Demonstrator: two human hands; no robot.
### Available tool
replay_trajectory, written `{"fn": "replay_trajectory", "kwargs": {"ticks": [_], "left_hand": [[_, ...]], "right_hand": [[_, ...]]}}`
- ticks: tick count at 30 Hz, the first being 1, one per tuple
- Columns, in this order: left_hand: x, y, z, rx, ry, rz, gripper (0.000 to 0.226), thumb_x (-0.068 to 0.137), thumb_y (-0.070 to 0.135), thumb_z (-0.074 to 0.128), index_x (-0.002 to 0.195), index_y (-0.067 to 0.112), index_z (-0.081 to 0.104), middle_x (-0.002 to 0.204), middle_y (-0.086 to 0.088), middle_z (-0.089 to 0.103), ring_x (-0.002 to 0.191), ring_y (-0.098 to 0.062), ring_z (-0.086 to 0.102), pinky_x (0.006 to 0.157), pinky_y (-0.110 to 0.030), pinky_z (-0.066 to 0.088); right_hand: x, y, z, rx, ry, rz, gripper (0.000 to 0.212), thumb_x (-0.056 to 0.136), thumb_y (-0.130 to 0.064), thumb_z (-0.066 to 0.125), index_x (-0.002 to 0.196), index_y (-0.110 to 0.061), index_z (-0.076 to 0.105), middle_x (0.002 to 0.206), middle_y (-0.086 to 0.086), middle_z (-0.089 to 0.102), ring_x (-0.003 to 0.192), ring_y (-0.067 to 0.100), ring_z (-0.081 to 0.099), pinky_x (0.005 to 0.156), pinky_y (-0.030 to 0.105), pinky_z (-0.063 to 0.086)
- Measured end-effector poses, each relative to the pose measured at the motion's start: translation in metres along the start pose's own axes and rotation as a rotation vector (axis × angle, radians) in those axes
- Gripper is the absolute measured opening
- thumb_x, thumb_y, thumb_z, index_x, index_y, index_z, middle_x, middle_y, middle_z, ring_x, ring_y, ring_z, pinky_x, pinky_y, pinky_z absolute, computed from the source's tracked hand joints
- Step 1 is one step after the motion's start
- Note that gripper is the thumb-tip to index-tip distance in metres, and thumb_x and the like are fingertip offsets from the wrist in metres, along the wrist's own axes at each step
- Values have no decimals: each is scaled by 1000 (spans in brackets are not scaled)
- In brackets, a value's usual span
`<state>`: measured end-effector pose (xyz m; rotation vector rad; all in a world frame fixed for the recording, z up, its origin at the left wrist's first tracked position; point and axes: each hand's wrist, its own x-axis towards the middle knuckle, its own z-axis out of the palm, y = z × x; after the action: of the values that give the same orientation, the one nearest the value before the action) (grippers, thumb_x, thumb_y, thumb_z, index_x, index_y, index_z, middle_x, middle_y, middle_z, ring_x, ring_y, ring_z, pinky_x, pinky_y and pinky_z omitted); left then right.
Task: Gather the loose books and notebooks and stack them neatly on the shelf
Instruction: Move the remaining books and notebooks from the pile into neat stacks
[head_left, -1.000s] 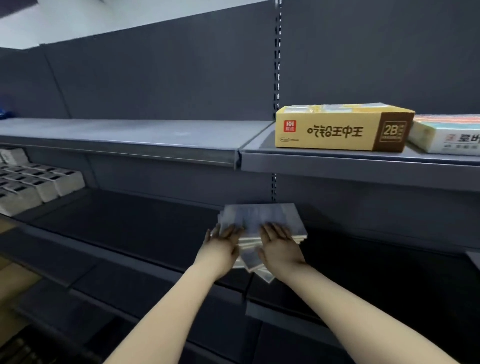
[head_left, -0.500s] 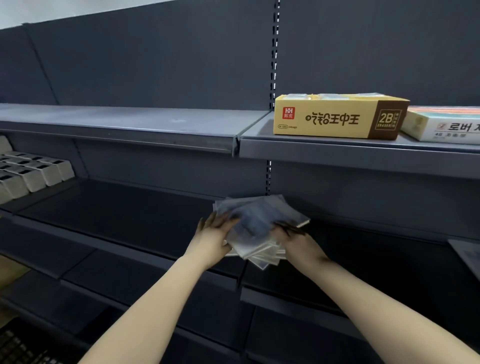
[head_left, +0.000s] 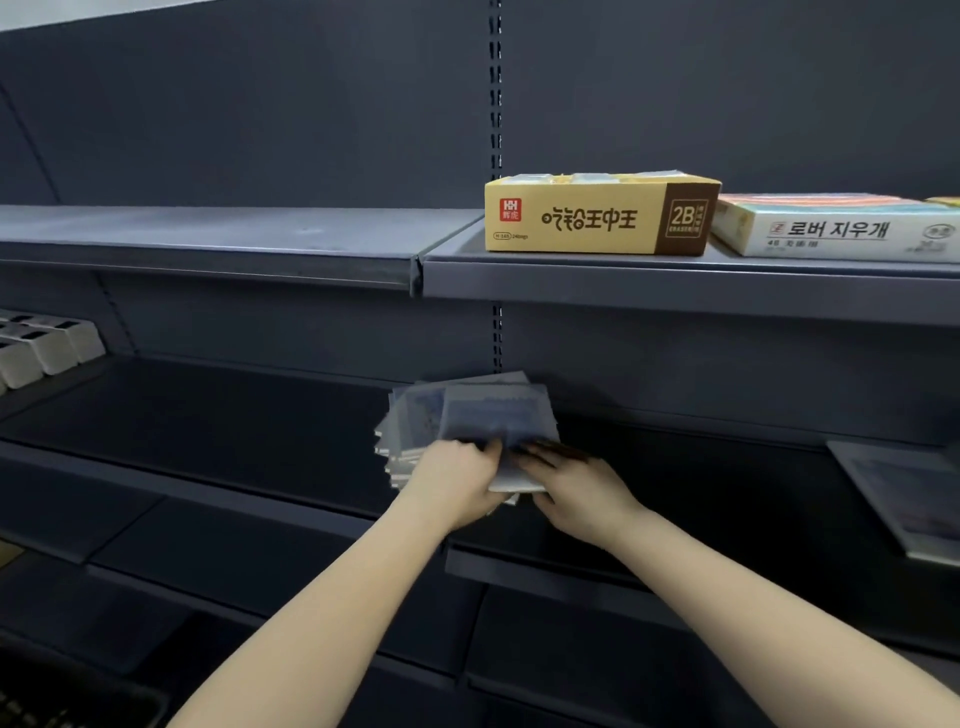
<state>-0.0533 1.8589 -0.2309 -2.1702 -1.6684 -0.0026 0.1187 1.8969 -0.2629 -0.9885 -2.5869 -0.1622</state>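
Both my left hand (head_left: 457, 475) and right hand (head_left: 576, 488) grasp the notebooks (head_left: 483, 415); I'd square their fanned edges against the shelf (head_left: 249, 415) first.

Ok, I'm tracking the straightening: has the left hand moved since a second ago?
Yes. The left hand has shifted right: its fingertips sat left of the slotted upright, and now they lie in line with it, on the notebook stack.

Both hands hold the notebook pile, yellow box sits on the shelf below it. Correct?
No. The head view shows the yellow box on the upper shelf, above the notebook pile, not below it. The rest stands: the left hand and the right hand both hold the pile.
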Motion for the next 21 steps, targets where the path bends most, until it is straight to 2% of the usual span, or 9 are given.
{"fn": "replay_trajectory", "kwargs": {"ticks": [2,4,6,8,9,11,15,18,21], "left_hand": [[0,8,2,-37,13,-13,57,93,52,40,134,13,42,116,-9,63,101,-31,61,72,-33,44],[-5,12,7,-85,20,-60,54,92,47,43,136,16,42,123,-9,60,110,-29,58,78,-33,46],[-13,13,16,-168,-3,-55,52,91,27,47,142,17,36,141,-10,47,129,-28,43,98,-35,40],[-18,13,23,-248,-18,10,69,82,0,51,146,15,30,152,-12,29,142,-28,24,115,-37,19],[-19,14,24,-261,1,48,77,74,-9,53,145,12,32,152,-14,28,142,-30,23,116,-38,15],[-15,21,28,-225,36,116,87,53,-17,65,135,6,48,141,-22,44,132,-38,40,109,-45,28],[3,51,25,-167,88,183,91,19,-12,78,109,1,68,110,-21,66,100,-38,66,83,-46,51],[23,82,18,-195,138,245,89,17,-9,80,105,2,70,106,-19,68,96,-36,68,78,-43,54],[32,128,-5,-270,83,269,86,45,-8,80,128,-1,55,131,-23,54,121,-36,53,103,-36,37]], "right_hand": [[1,-2,-1,-85,-17,33,67,71,3,69,135,-10,51,140,9,50,123,27,53,93,35,48],[0,-2,0,-138,-55,56,70,86,2,49,149,-13,22,156,4,19,143,22,21,112,34,22],[-5,0,0,-134,-119,97,70,91,1,41,151,-15,10,159,2,6,145,18,7,115,31,10],[-13,6,6,-76,-92,130,71,91,3,39,151,-15,6,159,3,1,146,17,3,115,26,3],[-18,9,7,-49,-79,131,71,91,5,39,151,-14,6,159,3,0,146,17,2,114,23,-1],[-29,16,8,-51,-54,131,72,89,8,40,150,-13,8,159,5,2,146,19,3,112,20,-6],[-56,37,-4,-100,20,171,75,79,13,54,146,-6,26,154,14,22,143,26,23,112,26,6],[-86,59,-15,-157,95,183,83,38,17,79,118,1,63,120,19,63,108,31,64,91,37,46],[-125,83,-26,-206,76,223,87,25,15,80,109,-2,69,110,15,69,98,28,68,81,36,53]]}}
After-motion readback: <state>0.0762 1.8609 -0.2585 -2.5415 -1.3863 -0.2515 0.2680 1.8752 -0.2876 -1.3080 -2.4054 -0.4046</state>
